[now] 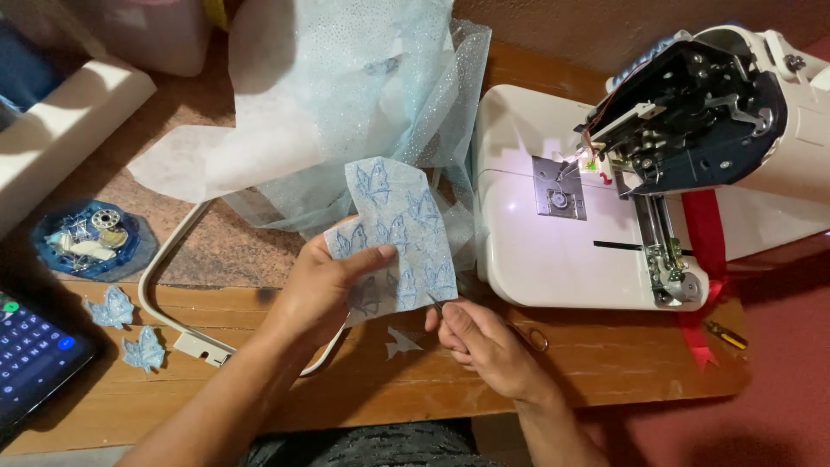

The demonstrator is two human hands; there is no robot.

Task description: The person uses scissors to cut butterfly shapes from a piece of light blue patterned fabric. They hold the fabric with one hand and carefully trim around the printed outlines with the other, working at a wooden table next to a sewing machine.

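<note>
The left hand (324, 285) pinches a pale sheet of embroidered blue butterflies (398, 238) above the table (605, 363); the right hand (484, 342) is closed on small scissors (450, 307) at its lower edge. A slip could nick the stitching or left fingers. The sewing machine (605, 199) crowds the right, glitter tulle (363, 86) lies behind, and an embroidery hoop (173, 285) sits left.

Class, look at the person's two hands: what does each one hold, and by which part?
The left hand pinches the butterfly-embroidered fabric piece at its lower left edge. The right hand holds small scissors by the handles, tips touching the fabric's lower edge.
</note>
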